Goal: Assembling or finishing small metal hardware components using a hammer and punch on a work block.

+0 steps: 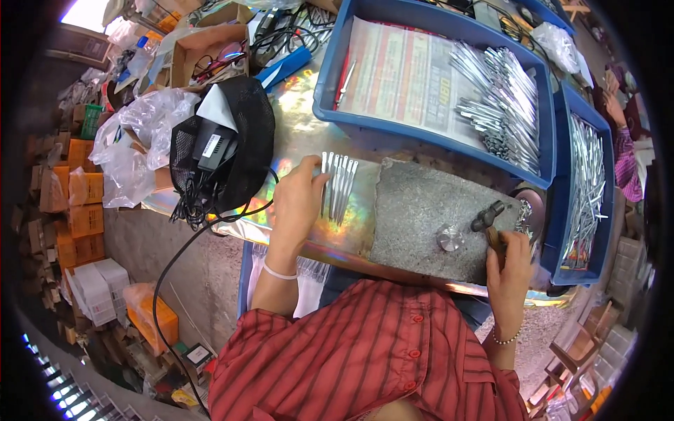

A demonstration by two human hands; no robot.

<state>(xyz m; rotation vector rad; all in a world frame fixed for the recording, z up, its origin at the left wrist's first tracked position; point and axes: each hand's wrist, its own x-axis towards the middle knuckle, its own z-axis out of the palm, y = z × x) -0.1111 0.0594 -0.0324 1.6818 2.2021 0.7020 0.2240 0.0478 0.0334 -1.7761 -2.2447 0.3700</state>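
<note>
My left hand (298, 200) is at the left end of a row of slim silver metal pieces (340, 186), laid side by side on the shiny table covering. Its fingers are bent and drawn together at the leftmost piece. My right hand (511, 270) grips the wooden handle of a small hammer (489, 216), whose dark head rests over the right part of a rough grey stone block (414, 203). A round, shiny metal disc (451, 238) is on the block, left of the hammer. By the block's right edge, a bowl (535, 207) contains small metal bits.
Beyond the block stands a blue tray (435, 137) with heaped silver pieces; another blue tray (565, 182) is at right. A black mesh bag (256, 126) with a cable, plastic bags (144, 133) and an open cardboard box (200, 52) crowd the left. Another person's hand (612, 98) shows far right.
</note>
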